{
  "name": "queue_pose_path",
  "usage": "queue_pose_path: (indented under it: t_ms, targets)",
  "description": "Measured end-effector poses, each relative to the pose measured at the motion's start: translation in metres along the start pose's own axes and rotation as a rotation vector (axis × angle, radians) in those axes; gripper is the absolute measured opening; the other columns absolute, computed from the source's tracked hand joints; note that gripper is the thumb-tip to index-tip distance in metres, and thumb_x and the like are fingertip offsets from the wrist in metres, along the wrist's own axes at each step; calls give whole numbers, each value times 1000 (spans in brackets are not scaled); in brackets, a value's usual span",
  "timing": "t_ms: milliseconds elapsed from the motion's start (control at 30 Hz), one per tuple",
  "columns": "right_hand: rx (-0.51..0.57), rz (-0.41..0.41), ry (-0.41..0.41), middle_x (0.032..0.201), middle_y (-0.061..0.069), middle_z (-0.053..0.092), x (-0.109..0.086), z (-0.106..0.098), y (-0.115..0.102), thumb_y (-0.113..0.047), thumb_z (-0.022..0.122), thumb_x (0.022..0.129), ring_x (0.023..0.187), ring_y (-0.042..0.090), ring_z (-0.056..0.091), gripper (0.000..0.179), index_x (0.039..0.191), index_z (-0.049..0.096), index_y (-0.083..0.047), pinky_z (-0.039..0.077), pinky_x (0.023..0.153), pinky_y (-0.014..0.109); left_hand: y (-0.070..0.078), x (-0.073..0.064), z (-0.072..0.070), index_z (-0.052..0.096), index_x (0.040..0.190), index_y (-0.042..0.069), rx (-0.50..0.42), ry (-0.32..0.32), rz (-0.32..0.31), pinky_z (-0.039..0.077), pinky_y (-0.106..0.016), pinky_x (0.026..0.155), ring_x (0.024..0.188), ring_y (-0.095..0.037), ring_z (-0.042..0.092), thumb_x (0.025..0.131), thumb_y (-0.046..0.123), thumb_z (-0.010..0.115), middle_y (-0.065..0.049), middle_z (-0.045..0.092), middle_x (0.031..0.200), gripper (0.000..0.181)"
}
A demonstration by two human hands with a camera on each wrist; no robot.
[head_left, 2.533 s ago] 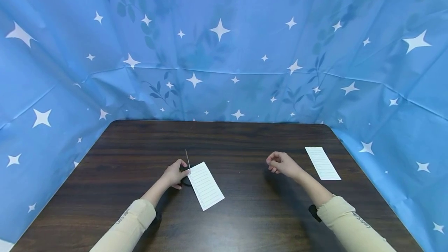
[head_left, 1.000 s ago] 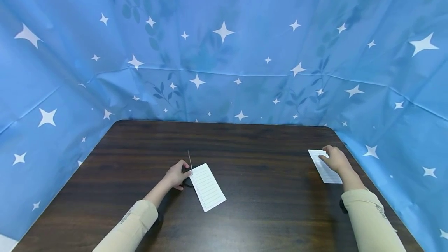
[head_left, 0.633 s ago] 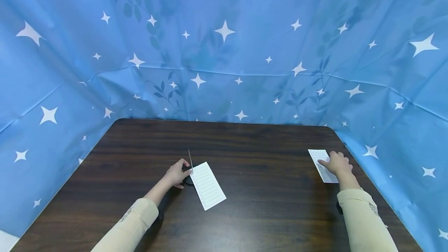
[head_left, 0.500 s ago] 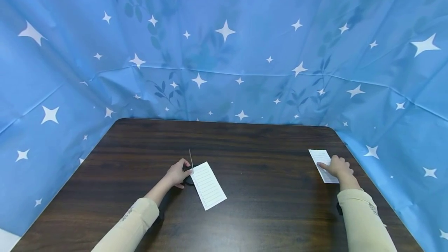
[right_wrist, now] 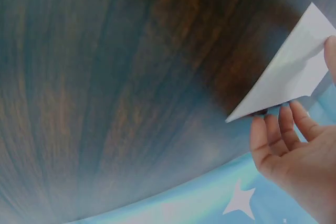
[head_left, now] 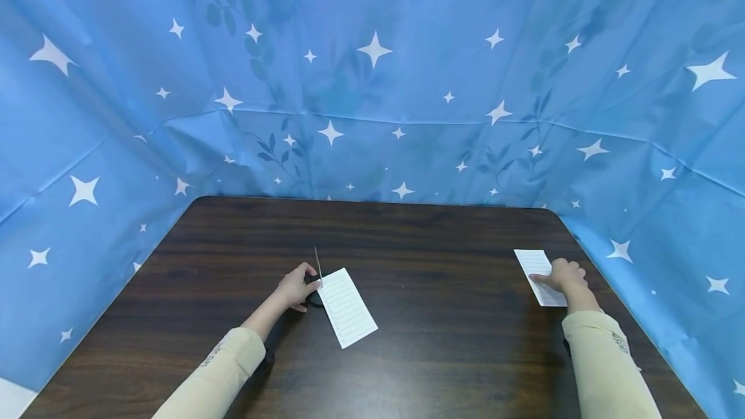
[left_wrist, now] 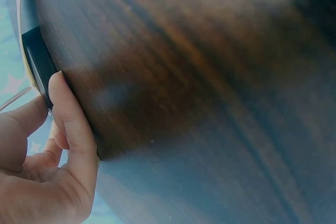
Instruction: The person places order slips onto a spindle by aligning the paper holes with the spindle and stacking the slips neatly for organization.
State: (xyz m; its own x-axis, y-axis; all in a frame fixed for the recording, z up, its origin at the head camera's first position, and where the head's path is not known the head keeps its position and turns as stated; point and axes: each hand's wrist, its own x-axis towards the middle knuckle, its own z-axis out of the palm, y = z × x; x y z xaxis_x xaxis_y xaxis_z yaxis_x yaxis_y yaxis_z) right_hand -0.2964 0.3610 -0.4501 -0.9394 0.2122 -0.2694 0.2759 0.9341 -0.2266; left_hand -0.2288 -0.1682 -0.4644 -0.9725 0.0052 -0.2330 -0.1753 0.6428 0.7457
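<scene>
My left hand (head_left: 293, 288), left of the table's middle, pinches a black thing (left_wrist: 38, 59) between thumb and fingers. A thin straight rod (head_left: 317, 265) sticks up beside the fingertips; I cannot tell what kind of tool this is. A white lined note sheet (head_left: 347, 308), with small marks along one side, slants out from the thumb and covers part of the black thing. At the far right, my right hand (head_left: 567, 279) grips another lined note sheet (head_left: 531, 264). Its thumb lies on the sheet's face (right_wrist: 296, 69), and its fingers (right_wrist: 286, 124) curl at the opposite edge.
Both sheets are over a dark wood-grain table (head_left: 431, 348). A blue curtain (head_left: 372, 83) with white stars hangs behind it and down both sides. The table's right edge runs close beside the right hand.
My right hand has moved from mid-right over to the far-right sheet, and its fingers have come down round that sheet's edge. The left hand keeps its hold.
</scene>
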Motion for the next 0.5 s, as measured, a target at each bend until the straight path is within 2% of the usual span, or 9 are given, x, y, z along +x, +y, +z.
queue_pose_path:
  t_ms: [167, 300, 500]
  targets:
    - [-26, -49, -52, 113, 45, 43, 0, -2, -1, -29, 63, 87, 103, 54, 40, 68, 115, 38, 28, 36, 94, 60, -1, -1, 1, 47, 112, 1, -2, 0, -6, 55, -29, 46, 58, -17, 47, 94, 11, 56, -16, 46, 87, 23]
    - [-21, -52, -65, 112, 45, 43, -1, -2, -3, -26, 62, 87, 106, 56, 41, 65, 114, 37, 28, 34, 96, 60, 0, -1, 1, 47, 112, 0, -6, 3, 1, 55, -29, 46, 58, -17, 47, 94, 10, 56, -16, 47, 88, 22]
    - [107, 13, -57, 116, 49, 34, -4, -2, -6, -20, 62, 87, 113, 63, 34, 72, 117, 18, 27, 34, 99, 62, 3, -1, 0, 47, 112, 0, -3, 8, 13, 55, -29, 45, 56, -17, 46, 94, 10, 56, -15, 47, 88, 22]
